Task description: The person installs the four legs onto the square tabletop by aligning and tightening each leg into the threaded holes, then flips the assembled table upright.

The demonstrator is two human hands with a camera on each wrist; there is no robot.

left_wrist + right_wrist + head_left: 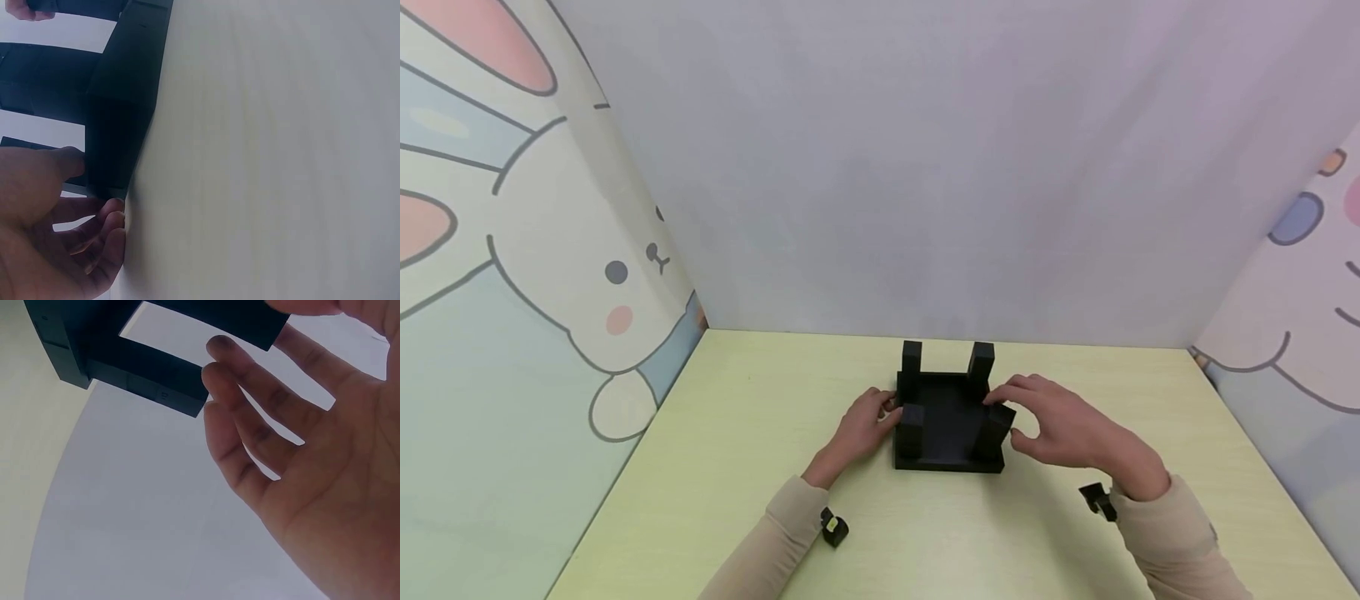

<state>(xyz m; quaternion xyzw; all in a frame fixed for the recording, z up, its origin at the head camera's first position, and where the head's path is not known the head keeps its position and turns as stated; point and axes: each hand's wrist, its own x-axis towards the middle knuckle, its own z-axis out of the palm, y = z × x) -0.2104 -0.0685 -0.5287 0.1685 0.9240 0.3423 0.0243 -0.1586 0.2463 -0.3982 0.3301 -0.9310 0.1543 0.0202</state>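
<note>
A small black stool [951, 421] lies upside down on the table, its square seat flat and its blocky legs pointing up. At its left edge is my left hand [867, 423], thumb over the rim and fingers along the outer side, as the left wrist view shows on the seat's edge [119, 137]. My right hand [1063, 421] pinches the near right leg [995, 432] by its upper end between thumb and forefinger. That leg leans outward to the right. In the right wrist view the other fingers [228, 440] spread loosely beside a second leg [150, 381].
The pale yellow tabletop [760, 400] runs back to a plain light wall [955, 183]. Side walls with a cartoon rabbit [587, 250] on the left and another printed figure on the right border it. Black camera mounts [833, 527] sit at both wrists.
</note>
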